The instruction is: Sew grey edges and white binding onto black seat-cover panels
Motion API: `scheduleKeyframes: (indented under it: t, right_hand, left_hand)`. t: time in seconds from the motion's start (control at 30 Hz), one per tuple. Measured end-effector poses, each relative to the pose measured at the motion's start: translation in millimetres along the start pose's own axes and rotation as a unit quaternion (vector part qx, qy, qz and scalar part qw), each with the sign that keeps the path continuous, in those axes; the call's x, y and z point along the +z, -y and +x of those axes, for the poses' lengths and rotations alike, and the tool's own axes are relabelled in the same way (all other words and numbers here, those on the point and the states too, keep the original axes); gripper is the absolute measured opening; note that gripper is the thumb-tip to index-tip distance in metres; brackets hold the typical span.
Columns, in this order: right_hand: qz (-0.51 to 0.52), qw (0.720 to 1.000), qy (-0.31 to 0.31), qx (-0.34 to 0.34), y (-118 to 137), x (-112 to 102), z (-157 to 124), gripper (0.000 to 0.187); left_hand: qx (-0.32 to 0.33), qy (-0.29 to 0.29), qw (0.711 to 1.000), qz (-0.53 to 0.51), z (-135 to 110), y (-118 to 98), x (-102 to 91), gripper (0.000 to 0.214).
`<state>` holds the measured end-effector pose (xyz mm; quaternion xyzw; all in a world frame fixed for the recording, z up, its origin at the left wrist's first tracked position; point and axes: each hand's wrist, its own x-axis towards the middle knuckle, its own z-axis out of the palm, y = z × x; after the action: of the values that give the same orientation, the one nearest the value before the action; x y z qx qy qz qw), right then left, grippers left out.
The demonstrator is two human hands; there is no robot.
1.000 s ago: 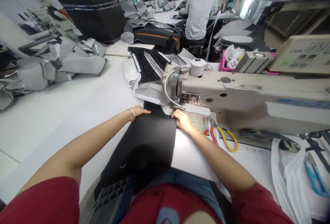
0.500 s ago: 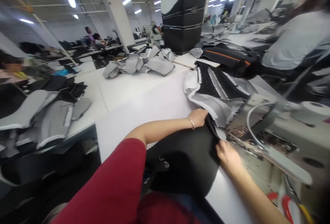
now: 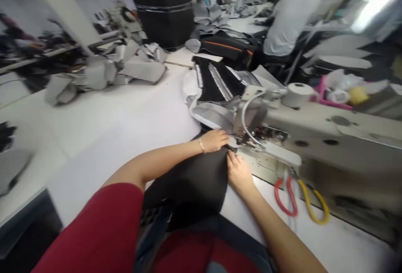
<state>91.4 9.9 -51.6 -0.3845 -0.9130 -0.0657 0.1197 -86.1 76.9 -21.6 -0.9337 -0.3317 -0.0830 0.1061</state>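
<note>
A black fabric panel (image 3: 191, 181) lies on the white table (image 3: 103, 130) and hangs over its front edge toward my lap. My left hand (image 3: 215, 140) rests flat on the panel's far edge, fingers stretched toward the needle area of the sewing machine (image 3: 314, 135). A thin bracelet circles that wrist. My right hand (image 3: 238, 172) pinches the panel's right edge just in front of the machine's presser foot. Behind the needle, sewn grey and black pieces (image 3: 216, 97) trail away across the table.
Red- and yellow-handled tools (image 3: 301, 199) lie by the machine base. Piles of grey fabric pieces (image 3: 122, 70) sit at the back left. A person in a white shirt (image 3: 292, 17) sits with their back to me. A pink basket (image 3: 333, 93) stands behind the machine.
The camera swung left and then back right toward the machine. Both hands stayed on the black panel; my right hand moved closer to my left at the needle.
</note>
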Motion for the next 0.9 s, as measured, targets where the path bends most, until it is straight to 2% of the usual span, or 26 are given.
scheduleKeyframes:
  t: [0.23,0.37,0.5,0.6,0.7,0.8,0.9]
  right_hand:
    - [0.053,0.999,-0.003,-0.007,-3,1,-4,0.043]
    - [0.061,0.998,-0.011,-0.009,-3,4,-6,0.042]
    - [0.061,0.998,-0.010,-0.010,-2,2,-6,0.042]
    - [0.056,0.998,-0.003,-0.005,-2,0,-6,0.042]
    - [0.054,0.999,0.002,0.002,-1,-1,-6,0.042]
    - [0.067,0.998,-0.002,0.002,-2,-2,-7,0.041]
    - [0.073,0.997,-0.009,0.003,-6,0,-7,0.040]
  left_hand:
    - [-0.016,-0.033,0.990,-0.139,5,13,5.2,0.027]
    - [-0.056,-0.009,0.988,-0.145,13,17,9.5,0.026]
    - [-0.057,0.012,0.984,-0.167,20,22,18.2,0.025]
    - [-0.060,0.002,0.983,-0.176,21,22,18.5,0.028]
    - [-0.022,-0.001,0.989,-0.145,22,18,11.4,0.030]
    - [0.029,0.020,0.993,-0.112,24,11,2.7,0.030]
    - [0.037,0.037,0.995,-0.089,26,2,0.1,0.030]
